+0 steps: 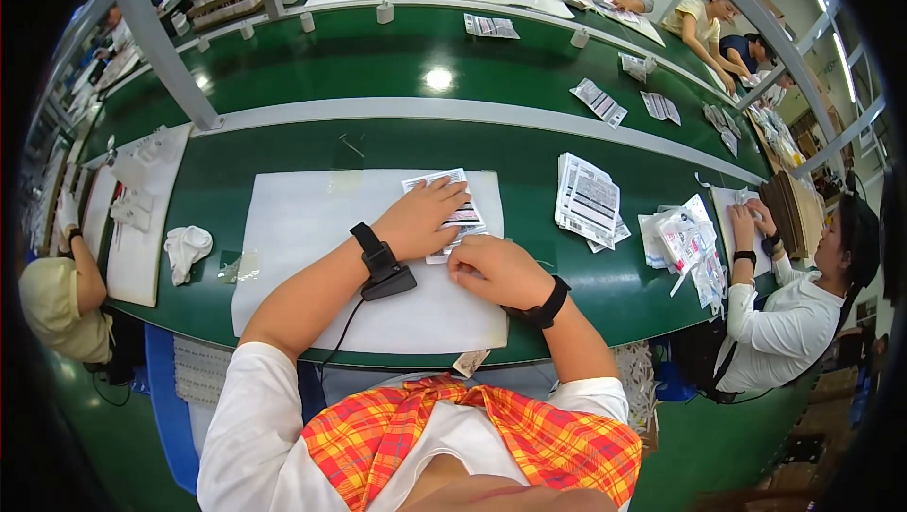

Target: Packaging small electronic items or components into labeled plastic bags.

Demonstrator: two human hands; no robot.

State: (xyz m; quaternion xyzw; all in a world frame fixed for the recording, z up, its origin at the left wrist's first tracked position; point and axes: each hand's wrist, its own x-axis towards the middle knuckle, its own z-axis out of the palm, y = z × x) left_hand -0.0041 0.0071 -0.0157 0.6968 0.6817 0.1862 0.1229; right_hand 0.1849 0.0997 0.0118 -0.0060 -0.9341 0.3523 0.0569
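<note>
A white printed sheet or flat packet (455, 183) with dark and pink bands lies on the white board (293, 229) in front of me. My left hand (422, 216) rests flat across it, fingers stretched toward its upper right, covering much of the print. Close by at its lower edge is my right hand (498, 271), its fingers curled in. Whatever those fingers may hold is hidden. Right of the board sits a stack of similar printed sheets (588, 198), and beyond it a heap of filled clear and white pouches (686, 238).
A grey rail (453, 111) crosses the green table; behind it printed packets (598, 102) lie on a green surface. Left of the board is a crumpled white cloth (187, 252). Co-workers sit at both sides (784, 304) and along the far side. A cable (338, 337) runs from my left wrist.
</note>
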